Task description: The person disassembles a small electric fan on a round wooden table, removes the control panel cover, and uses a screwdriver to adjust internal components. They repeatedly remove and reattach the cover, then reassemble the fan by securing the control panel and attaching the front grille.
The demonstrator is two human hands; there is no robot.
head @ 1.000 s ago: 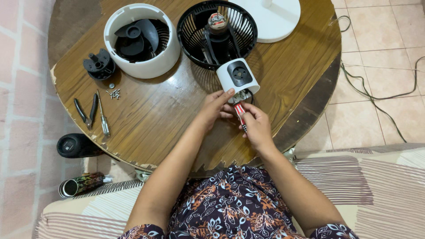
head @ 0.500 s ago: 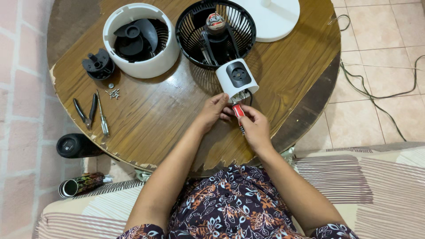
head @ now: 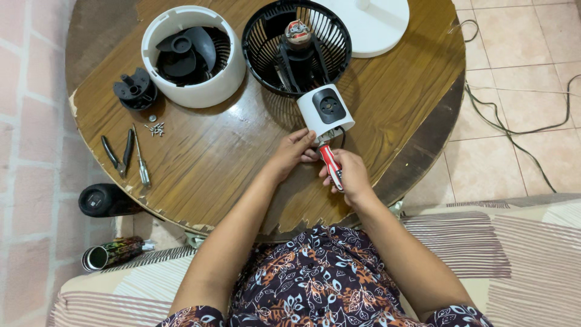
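Note:
A black fan grille [head: 296,45] with a motor in its middle lies on the round wooden table [head: 224,157]. A white control housing [head: 325,111] with a dark round knob plate juts from the grille toward me. My left hand [head: 292,154] touches the housing's lower edge with its fingertips. My right hand [head: 348,175] grips a red-handled screwdriver [head: 330,163] whose tip points up into the housing's underside.
A white round fan shell [head: 192,56] holds the black blade. A black cap [head: 136,89], loose screws [head: 157,128], pliers [head: 118,154] and a second screwdriver [head: 141,163] lie at the left. A white disc base [head: 372,24] sits at the back. A cable [head: 514,115] runs over the tiled floor.
Both hands stay at the white housing; the red screwdriver has shifted slightly under it. The view has drifted a little.

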